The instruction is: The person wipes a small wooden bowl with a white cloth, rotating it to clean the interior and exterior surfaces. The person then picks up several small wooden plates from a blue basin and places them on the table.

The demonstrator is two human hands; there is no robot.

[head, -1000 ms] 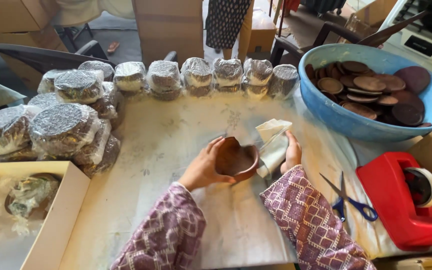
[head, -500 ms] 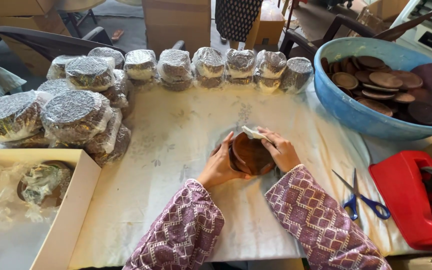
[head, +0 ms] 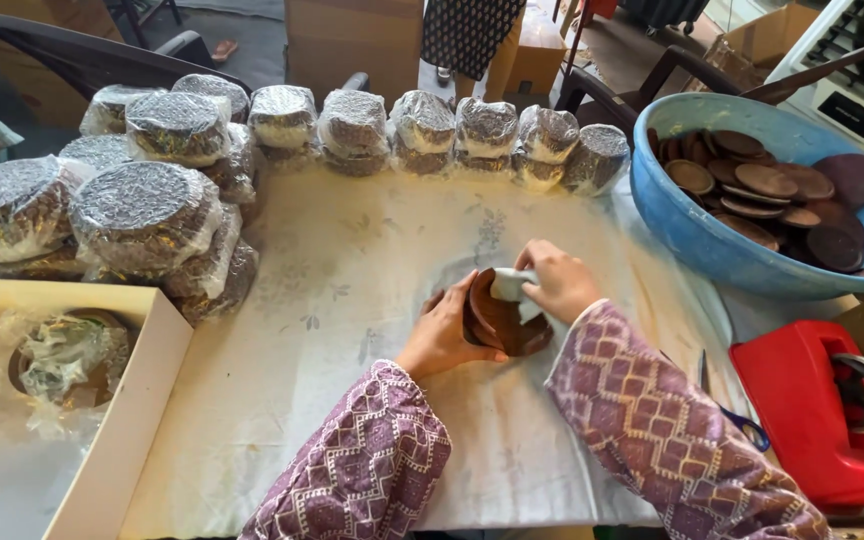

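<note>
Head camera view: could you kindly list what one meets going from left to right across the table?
Open white box → stacked wrapped bundles → left hand → brown wooden bowl → right hand → blue basin of brown discs → red tape dispenser.

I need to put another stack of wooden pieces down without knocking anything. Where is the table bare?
Bare cloth-covered table lies between the row of plastic-wrapped bundles and the hands, and left of the left hand towards the open white box. It is crowded on the right, by the blue plastic basin and red tape dispenser.
</note>
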